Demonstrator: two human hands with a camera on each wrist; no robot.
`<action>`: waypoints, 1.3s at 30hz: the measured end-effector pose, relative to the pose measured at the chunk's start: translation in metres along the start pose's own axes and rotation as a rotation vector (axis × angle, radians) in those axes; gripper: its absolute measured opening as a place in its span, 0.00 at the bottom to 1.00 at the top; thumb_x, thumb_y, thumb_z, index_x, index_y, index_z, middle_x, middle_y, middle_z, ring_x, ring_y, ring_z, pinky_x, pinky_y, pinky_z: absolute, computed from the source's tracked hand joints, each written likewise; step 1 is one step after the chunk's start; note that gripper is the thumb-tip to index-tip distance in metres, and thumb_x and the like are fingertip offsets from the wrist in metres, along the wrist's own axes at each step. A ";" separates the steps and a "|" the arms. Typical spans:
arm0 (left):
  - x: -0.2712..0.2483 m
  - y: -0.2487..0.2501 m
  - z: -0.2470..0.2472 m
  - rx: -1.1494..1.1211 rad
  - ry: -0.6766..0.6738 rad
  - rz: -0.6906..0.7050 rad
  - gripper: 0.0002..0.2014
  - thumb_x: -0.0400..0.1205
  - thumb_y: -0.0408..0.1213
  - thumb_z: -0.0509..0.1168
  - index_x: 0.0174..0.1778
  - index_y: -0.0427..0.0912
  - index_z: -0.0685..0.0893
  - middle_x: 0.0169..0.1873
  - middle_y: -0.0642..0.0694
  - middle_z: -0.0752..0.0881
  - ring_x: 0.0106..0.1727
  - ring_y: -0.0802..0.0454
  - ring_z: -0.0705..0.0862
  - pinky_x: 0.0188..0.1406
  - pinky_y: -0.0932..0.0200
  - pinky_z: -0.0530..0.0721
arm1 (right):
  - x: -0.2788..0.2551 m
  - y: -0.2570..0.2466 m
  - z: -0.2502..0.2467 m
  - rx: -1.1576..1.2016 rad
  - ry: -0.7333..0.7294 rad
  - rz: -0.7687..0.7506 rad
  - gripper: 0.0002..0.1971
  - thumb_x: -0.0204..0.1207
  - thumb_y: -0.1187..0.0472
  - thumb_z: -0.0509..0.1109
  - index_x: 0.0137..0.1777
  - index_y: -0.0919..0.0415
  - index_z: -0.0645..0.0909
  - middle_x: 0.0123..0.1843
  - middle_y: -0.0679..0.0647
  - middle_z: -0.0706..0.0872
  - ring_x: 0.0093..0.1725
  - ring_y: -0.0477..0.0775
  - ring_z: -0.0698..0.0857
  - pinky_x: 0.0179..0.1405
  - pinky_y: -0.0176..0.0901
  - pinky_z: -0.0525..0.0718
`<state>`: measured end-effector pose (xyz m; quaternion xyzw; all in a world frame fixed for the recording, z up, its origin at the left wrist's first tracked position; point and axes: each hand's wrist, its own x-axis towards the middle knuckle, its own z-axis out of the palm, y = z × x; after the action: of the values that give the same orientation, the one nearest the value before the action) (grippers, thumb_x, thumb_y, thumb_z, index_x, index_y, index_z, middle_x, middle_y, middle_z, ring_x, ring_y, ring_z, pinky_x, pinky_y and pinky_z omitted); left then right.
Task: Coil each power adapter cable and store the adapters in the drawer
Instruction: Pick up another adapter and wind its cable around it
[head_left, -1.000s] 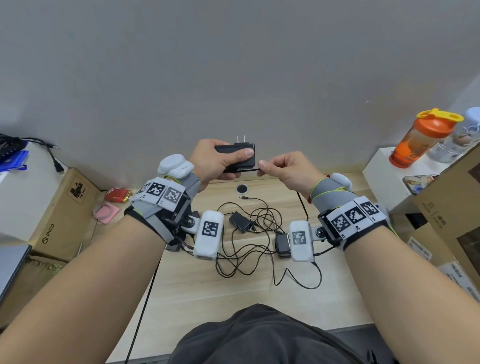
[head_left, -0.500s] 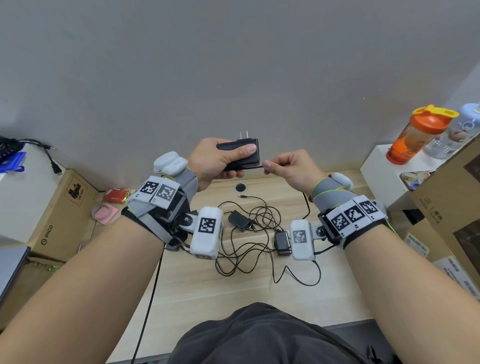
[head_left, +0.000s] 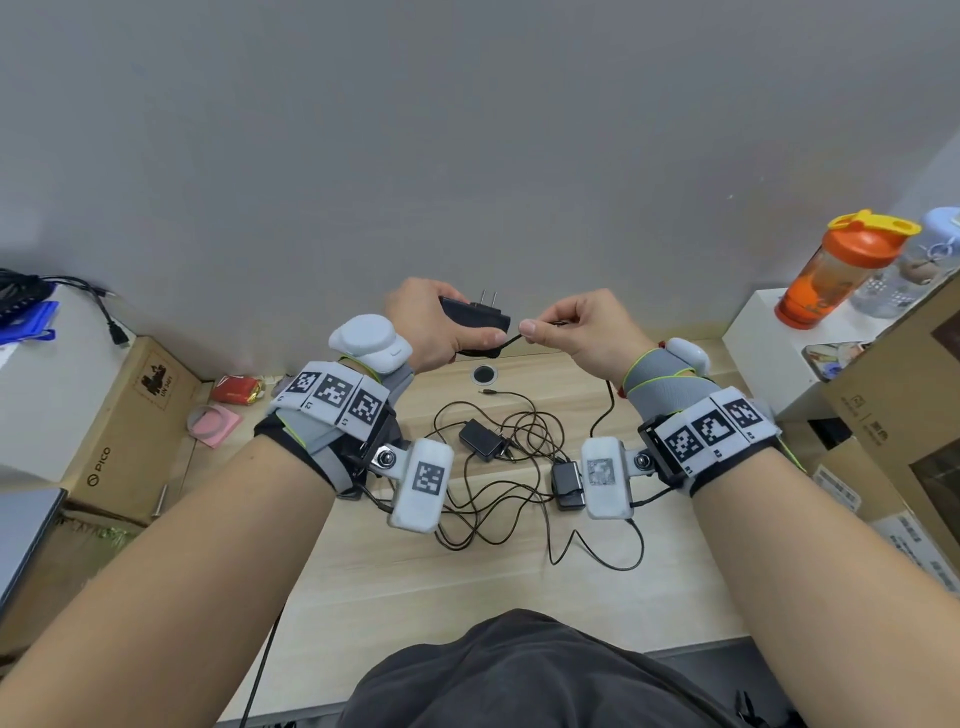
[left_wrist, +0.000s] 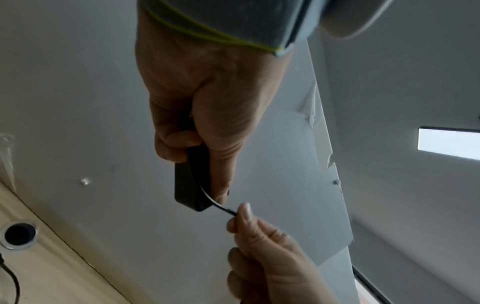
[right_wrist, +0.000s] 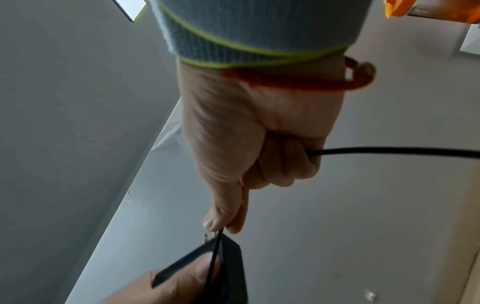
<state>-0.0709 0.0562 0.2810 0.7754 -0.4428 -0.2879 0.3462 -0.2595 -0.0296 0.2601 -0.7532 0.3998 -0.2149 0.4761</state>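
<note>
My left hand (head_left: 441, 327) grips a black power adapter (head_left: 475, 317) held up above the desk, its two prongs pointing up; the adapter (left_wrist: 185, 185) shows between thumb and fingers in the left wrist view. My right hand (head_left: 571, 325) pinches that adapter's thin black cable (head_left: 511, 340) just to its right, and the cable (right_wrist: 389, 151) runs on through the curled fingers and hangs down. Two more black adapters (head_left: 480, 439) (head_left: 566, 486) lie on the wooden desk (head_left: 493, 582) in a tangle of loose cables (head_left: 519, 467). No drawer is in view.
A grommet hole (head_left: 484, 374) sits at the desk's back edge by the grey wall. Cardboard boxes (head_left: 130, 421) and a pink pad (head_left: 213, 423) stand at the left. An orange shaker bottle (head_left: 841, 270) stands on a white shelf at the right, with more boxes (head_left: 904, 374) below.
My right hand has slid a little right along the cable, away from the adapter, opening a short stretch of cable between the hands. The left hand has tilted the adapter slightly.
</note>
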 end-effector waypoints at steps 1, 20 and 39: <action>-0.001 0.000 0.000 0.032 -0.003 0.001 0.26 0.59 0.55 0.86 0.47 0.48 0.88 0.41 0.49 0.91 0.38 0.48 0.90 0.41 0.47 0.92 | 0.000 -0.002 -0.001 0.000 0.003 -0.004 0.11 0.73 0.49 0.78 0.36 0.55 0.89 0.28 0.50 0.75 0.30 0.46 0.69 0.30 0.37 0.67; -0.030 0.023 0.001 -0.227 -0.260 0.080 0.17 0.67 0.34 0.84 0.46 0.38 0.85 0.26 0.52 0.86 0.26 0.53 0.82 0.22 0.63 0.80 | 0.008 -0.011 -0.005 0.172 0.048 -0.116 0.12 0.80 0.56 0.73 0.35 0.59 0.84 0.18 0.39 0.73 0.21 0.39 0.68 0.26 0.30 0.67; -0.014 0.005 -0.010 -0.386 0.105 0.026 0.22 0.66 0.40 0.85 0.49 0.34 0.84 0.37 0.41 0.88 0.25 0.49 0.80 0.24 0.58 0.80 | -0.024 -0.039 0.020 -0.042 -0.122 -0.134 0.13 0.83 0.55 0.68 0.46 0.62 0.91 0.14 0.42 0.65 0.17 0.42 0.67 0.20 0.29 0.61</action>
<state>-0.0717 0.0698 0.2930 0.7028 -0.3706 -0.3220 0.5148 -0.2442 0.0094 0.2876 -0.7997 0.3233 -0.1915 0.4682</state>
